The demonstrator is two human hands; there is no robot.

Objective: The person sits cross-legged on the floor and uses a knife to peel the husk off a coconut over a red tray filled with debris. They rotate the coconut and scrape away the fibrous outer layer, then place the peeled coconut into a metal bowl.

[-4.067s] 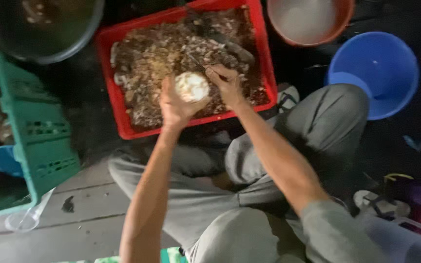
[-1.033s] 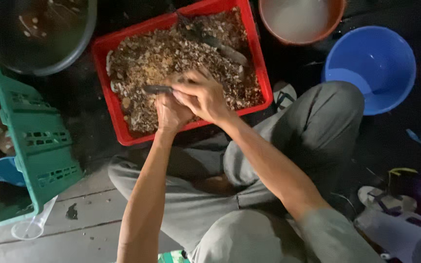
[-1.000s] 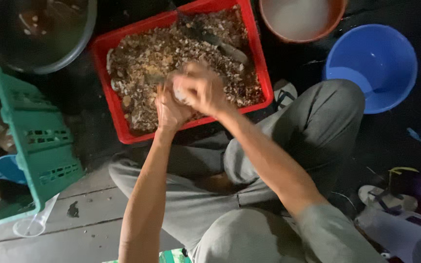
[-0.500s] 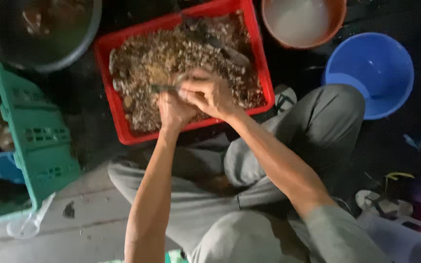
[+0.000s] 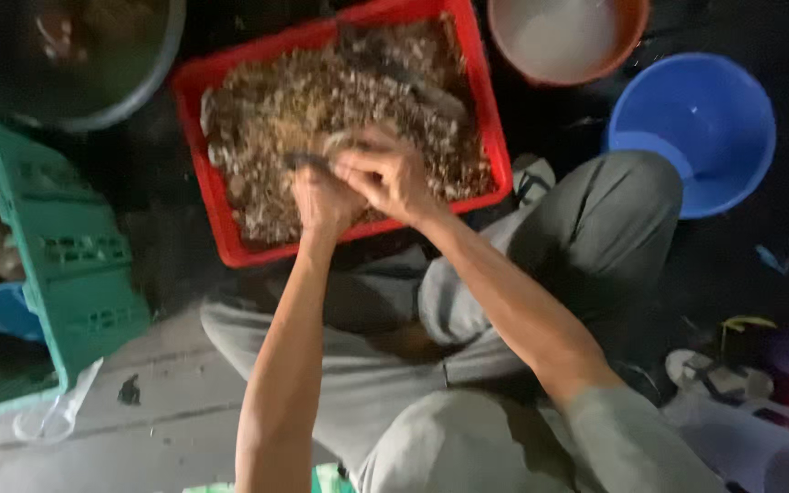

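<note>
Where both hands [image 5: 358, 187] meet, pale rounded shell [image 5: 340, 142], blurred.

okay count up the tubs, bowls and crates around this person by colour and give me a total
Red crate: 1
Green crate: 1
Blue bowl: 1
Orange bowl: 1
Dark round basin: 1
Total: 5
A small blue container at the left edge is cut off, so it is not counted.

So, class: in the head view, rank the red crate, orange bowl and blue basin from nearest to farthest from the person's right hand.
From the right hand:
1. Red crate, directly under the hand.
2. Orange bowl, up and to the right.
3. Blue basin, far right.
</note>
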